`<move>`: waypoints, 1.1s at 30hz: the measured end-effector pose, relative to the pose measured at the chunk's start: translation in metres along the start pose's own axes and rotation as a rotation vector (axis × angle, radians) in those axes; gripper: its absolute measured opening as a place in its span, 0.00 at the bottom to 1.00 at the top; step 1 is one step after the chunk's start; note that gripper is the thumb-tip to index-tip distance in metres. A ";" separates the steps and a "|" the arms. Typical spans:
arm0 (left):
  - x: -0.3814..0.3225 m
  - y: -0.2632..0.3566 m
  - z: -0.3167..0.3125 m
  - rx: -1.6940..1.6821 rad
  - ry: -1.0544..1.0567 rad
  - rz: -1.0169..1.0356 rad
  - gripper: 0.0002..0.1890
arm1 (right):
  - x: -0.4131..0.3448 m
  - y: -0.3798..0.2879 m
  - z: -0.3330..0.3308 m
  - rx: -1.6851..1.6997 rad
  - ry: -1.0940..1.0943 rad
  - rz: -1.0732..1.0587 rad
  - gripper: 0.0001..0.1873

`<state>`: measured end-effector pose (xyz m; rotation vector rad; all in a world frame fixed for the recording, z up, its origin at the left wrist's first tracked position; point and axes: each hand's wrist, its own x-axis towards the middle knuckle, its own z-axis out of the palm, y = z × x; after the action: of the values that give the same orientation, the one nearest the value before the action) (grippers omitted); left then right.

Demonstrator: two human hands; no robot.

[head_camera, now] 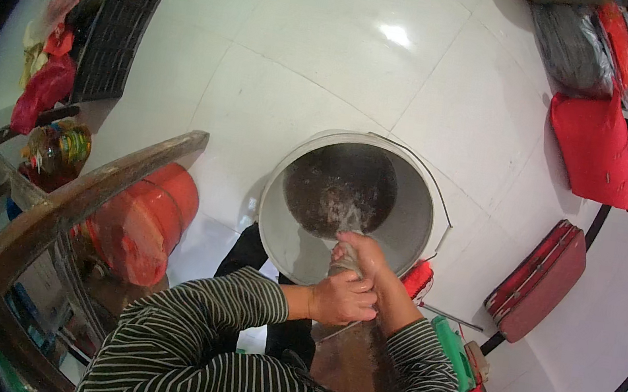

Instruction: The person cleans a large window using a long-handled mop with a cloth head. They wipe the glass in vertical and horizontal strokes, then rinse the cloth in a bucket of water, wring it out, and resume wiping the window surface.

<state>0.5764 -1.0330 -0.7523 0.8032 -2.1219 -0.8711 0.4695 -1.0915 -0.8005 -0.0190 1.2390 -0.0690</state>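
Note:
Both my hands are clenched around a wet greyish cloth [348, 264] above a large pale bucket [417, 213]. My left hand [343, 299] grips the cloth's lower part, close to my body. My right hand [365, 252] is closed on its upper part, farther out over the bucket. Below the cloth's far end, water streaks down toward the dark water [340, 181] in the bucket, where the surface looks disturbed. A thin wire handle [431, 176] hangs at the bucket's right side. My fingers hide much of the cloth.
A curved wooden armrest [93, 183] and a red bucket [167, 211] are to the left. Farther off stands a black crate [116, 39] with plastic bags. On the right are a red bag [591, 151], a dark red case [539, 282] and a green object [453, 354]. The floor [336, 37] is pale tile.

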 end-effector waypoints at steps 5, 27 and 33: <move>-0.007 -0.012 0.019 0.058 -0.045 0.128 0.07 | 0.013 -0.008 0.002 -0.569 0.041 -0.135 0.13; -0.015 0.041 -0.079 -1.352 0.504 -1.443 0.24 | -0.128 0.028 -0.004 0.224 0.008 -0.118 0.22; 0.000 0.096 -0.103 -1.480 0.490 -1.124 0.26 | -0.188 0.031 0.005 0.171 0.040 -0.202 0.25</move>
<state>0.6304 -1.0114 -0.6248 1.0606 -0.0900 -2.0476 0.4151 -1.0484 -0.6226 0.0060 1.2645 -0.3520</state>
